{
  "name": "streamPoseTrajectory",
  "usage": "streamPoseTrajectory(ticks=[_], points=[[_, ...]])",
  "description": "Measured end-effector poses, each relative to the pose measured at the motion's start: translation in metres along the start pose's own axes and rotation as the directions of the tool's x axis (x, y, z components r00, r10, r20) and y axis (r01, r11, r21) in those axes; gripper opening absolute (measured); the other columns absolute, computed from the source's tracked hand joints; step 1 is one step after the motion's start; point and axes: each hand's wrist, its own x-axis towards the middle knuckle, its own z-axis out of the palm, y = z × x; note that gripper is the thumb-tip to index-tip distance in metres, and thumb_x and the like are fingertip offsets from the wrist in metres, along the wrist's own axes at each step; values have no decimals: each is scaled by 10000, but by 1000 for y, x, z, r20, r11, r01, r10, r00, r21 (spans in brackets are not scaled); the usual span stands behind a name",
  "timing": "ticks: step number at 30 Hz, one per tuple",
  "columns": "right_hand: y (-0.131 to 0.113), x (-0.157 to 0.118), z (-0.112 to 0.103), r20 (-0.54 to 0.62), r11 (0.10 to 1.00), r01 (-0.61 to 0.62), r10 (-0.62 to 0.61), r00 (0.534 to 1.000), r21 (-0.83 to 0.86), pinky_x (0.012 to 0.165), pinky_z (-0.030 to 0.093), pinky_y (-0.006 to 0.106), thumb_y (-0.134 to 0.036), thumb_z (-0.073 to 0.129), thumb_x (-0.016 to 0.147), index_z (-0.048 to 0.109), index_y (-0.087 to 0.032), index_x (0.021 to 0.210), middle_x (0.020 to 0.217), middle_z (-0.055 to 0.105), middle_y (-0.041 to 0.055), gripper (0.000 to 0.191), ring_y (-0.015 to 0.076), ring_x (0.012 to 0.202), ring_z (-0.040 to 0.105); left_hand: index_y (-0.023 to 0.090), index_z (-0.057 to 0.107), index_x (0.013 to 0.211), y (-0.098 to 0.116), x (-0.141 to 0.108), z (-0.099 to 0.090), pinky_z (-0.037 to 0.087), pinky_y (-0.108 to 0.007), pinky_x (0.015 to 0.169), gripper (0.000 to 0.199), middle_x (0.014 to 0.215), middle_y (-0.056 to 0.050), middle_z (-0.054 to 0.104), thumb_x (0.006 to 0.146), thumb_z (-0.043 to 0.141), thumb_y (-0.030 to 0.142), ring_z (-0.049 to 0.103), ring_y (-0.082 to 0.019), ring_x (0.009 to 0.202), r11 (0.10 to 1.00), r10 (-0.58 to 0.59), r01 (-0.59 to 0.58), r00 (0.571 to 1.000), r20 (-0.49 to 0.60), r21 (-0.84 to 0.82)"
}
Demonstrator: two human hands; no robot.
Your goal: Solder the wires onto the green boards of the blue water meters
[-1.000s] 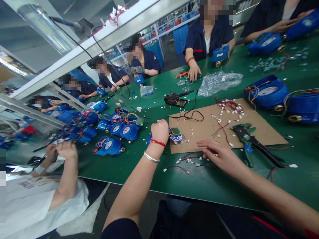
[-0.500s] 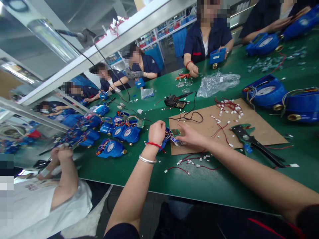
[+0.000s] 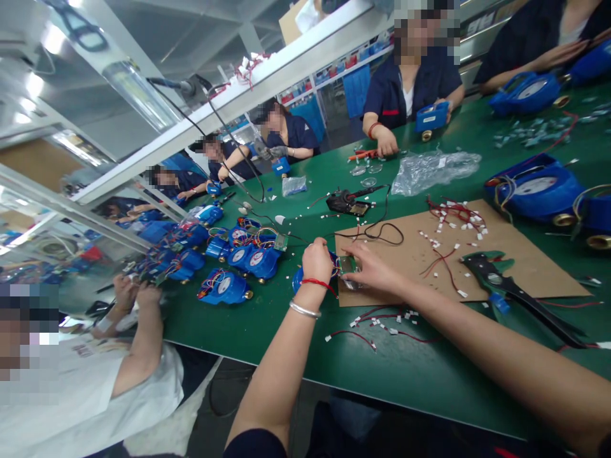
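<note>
The right hand (image 3: 370, 270) reaches in from the right, thumb and fingers parted on either side of a small green circuit board (image 3: 347, 266); whether the pads press on it cannot be told. The left hand (image 3: 317, 262), its wrist ringed by a red cord (image 3: 319, 284) and a silver bangle (image 3: 305, 310), is curled over a blue water meter (image 3: 298, 280), its fingertips hidden, so its exact grip cannot be told. The governing relation: the board lies just right of the left hand and directly at the right hand's fingertips, making the right hand the nearer; the board's long axis is obscured by the fingers. A clear spool (image 3: 352, 285) sits below the board, at the left border of a brown cardboard sheet (image 3: 410, 261). Nearer the table edge lie red-and-black leads (image 3: 351, 333) with white connectors; to the right, a wire stripper (image 3: 501, 286) rests slantwise, partly on the cardboard. To the left stands a group of blue meters (image 3: 260, 261) with exposed coloured wires. Beyond the cardboard are a black soldering-iron stand (image 3: 346, 200) and, farther right, a crumpled clear plastic bag (image 3: 434, 172). At the far side, a co-worker's hand (image 3: 386, 141) rests beside an orange-handled tool (image 3: 363, 154), with another blue meter (image 3: 432, 119) held upright nearby.
</note>
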Motion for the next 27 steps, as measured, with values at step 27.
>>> streamPoseTrajectory(ticks=[27], points=[[-69,-6,-47,-133,973,-85,115,984,216,768,481,312,-335,465,902,638,-185,891,851,654,45,229,169,819,604,199,662,933,19,-56,-43,414,-337,906,204,926,-49,653,904,466,248,573,-175,913,896,414,-410,910,-8,-170]])
